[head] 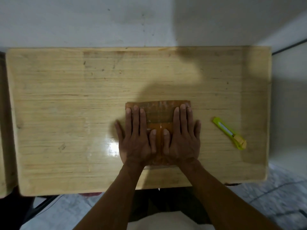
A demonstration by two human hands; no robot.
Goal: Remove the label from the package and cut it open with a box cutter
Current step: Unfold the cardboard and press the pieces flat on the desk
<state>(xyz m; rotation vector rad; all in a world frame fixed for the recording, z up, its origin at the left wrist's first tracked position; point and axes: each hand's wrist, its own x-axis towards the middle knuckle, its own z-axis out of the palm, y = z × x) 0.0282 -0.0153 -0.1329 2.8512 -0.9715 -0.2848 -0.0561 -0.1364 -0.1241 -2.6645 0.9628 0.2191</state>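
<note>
A brown package [158, 112] wrapped in shiny tape lies flat on the wooden table [66, 105], right of centre. A darker rectangular patch, possibly the label, covers its far half. My left hand [135, 138] rests palm down on the package's left side with fingers spread. On the right side my right hand [182, 138] lies flat the same way. Both thumbs point inward over the package's middle. A lime-green box cutter [230, 133] with a yellow end lies on the table to the right, apart from my hands.
The table's back edge meets a white wall [116, 22]. Tiled floor [282, 188] shows to the right and below the front edge. A second wooden surface [3, 130] adjoins the table's left side.
</note>
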